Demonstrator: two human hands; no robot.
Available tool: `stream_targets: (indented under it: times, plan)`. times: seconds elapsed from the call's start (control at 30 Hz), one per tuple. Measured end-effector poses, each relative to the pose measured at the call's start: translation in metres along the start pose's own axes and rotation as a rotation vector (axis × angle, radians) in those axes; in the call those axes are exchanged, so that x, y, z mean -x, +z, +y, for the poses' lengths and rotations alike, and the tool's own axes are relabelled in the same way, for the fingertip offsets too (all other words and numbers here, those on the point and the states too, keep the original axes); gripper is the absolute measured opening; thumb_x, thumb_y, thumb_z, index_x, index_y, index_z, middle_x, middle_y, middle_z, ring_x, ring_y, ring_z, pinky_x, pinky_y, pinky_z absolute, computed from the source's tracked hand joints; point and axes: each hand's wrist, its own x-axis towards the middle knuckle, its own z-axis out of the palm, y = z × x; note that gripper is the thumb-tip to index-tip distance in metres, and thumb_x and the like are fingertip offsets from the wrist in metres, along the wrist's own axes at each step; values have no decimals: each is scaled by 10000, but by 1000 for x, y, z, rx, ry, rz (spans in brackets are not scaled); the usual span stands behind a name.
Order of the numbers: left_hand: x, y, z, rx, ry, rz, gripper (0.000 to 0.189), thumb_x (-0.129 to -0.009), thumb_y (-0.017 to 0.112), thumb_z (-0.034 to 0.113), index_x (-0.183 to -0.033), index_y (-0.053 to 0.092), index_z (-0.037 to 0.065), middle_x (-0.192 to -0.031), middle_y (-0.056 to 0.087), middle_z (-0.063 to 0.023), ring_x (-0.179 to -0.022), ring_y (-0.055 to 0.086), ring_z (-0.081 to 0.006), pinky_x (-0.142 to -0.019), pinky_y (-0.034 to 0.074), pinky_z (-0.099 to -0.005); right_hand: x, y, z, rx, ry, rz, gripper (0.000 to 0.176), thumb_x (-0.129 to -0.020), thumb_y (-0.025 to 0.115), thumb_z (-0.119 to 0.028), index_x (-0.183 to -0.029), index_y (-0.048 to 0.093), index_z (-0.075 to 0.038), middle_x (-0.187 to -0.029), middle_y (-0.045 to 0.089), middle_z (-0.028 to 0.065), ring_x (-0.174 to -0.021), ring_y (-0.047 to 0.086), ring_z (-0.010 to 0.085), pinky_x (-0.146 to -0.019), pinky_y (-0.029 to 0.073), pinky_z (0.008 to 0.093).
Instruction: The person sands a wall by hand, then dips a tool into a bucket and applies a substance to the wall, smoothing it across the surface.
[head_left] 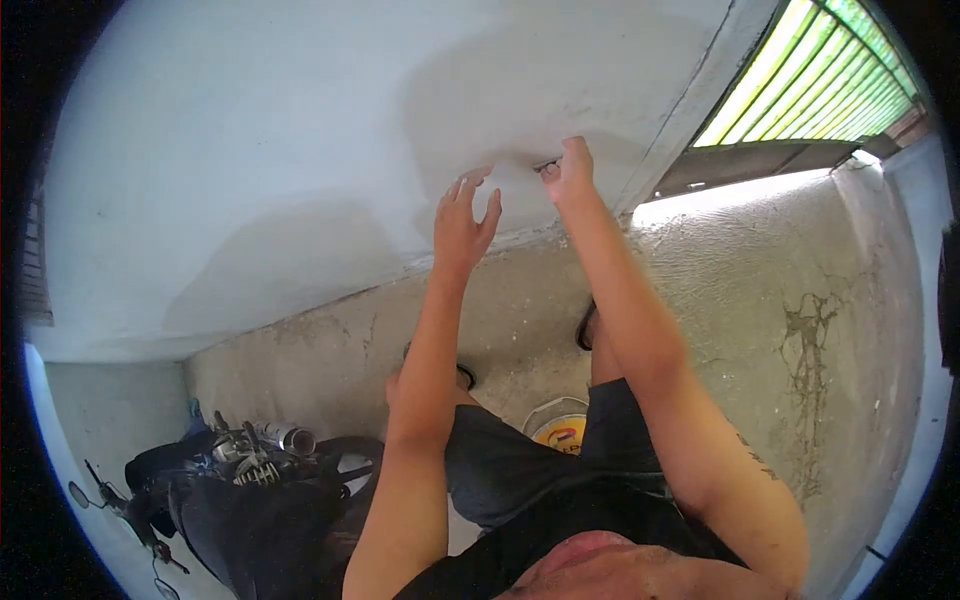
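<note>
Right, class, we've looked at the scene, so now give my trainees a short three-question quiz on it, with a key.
1. Multiple choice: What shows between the person's legs?
A) a ladder
B) a bucket
C) a broom

2. True or false: The motorbike is on the person's left.

3. Short answer: One hand holds a small dark thing by the wall, while the other has its fingers spread. Which hand holds it?

Key: 1. B; 2. True; 3. The right hand
</note>
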Motion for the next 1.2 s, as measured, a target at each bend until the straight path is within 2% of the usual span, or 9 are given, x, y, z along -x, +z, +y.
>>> stream_targets:
  times: [0.17,0.27,0.33,0.37,0.43,0.53,0.87,1.03,1.2]
  plan:
    - [0,-5,-2,28,-16,3,363,-979,668,151,-1328,614,65,-1212,699,-165,-1128,671,-327,-969,515,-438,47,13,-4,114,-119,-123,388,-900,648,-313,-1139,509,-40,-1122,568,88,-915,569,203,-801,499,387]
    - [1,-4,-4,32,-13,8,367,-998,651,162,-1349,601,63,-1241,699,-158,-1136,672,-322,-973,515,-441,38,9,11,500,-228,-185,391,-921,643,-306,-1149,546,-5,-1111,575,90,-934,550,162,-873,478,369]
    - [2,-5,-4,43,-34,1,371,-1006,646,165,-1359,594,63,-1251,699,-153,-1141,671,-319,-974,515,-445,14,7,41,493,-599,36,381,-936,657,-285,-1134,546,21,-1043,602,117,-865,594,182,-785,509,333]
    - [2,-4,-5,51,-45,-2,375,-1014,637,173,-1370,587,64,-1265,696,-152,-1148,669,-319,-980,513,-450,9,4,41,492,-599,33,381,-936,657,-285,-1134,546,21,-1043,602,117,-865,594,182,-785,509,333]
    - [2,-4,-4,60,-56,0,379,-1022,629,180,-1381,580,65,-1279,694,-152,-1155,668,-319,-985,512,-455,22,5,20,187,-268,-154,361,-944,666,-271,-1133,556,16,-990,617,119,-812,627,201,-710,536,300]
    - [1,-5,-4,45,-73,-30,389,-1033,612,192,-1398,568,64,-1295,688,-156,-1166,664,-321,-993,510,-458,26,12,7,-19,-44,-64,300,-967,622,-256,-1105,558,2,-968,629,109,-829,651,205,-683,556,295]
    - [-1,-8,-2,96,-59,9,380,-1021,621,207,-1369,578,61,-1192,688,-196,-1135,649,-367,-966,494,-469,37,17,-3,152,-146,-214,244,-1003,552,-230,-1054,590,5,-972,664,121,-868,706,236,-715,573,316]
    - [-2,-8,-3,111,-36,24,391,-1016,623,194,-1379,568,59,-1192,689,-196,-1128,651,-370,-962,496,-474,72,29,-15,417,-402,-476,254,-1002,608,-234,-1093,618,3,-1041,740,160,-956,762,265,-754,576,323]
    - [-2,-11,1,98,-87,-6,407,-1009,631,188,-1391,560,65,-1187,691,-192,-1119,652,-372,-957,498,-475,71,24,-20,562,-244,-442,306,-1008,629,-263,-1132,633,17,-1104,758,170,-988,769,274,-731,568,312]
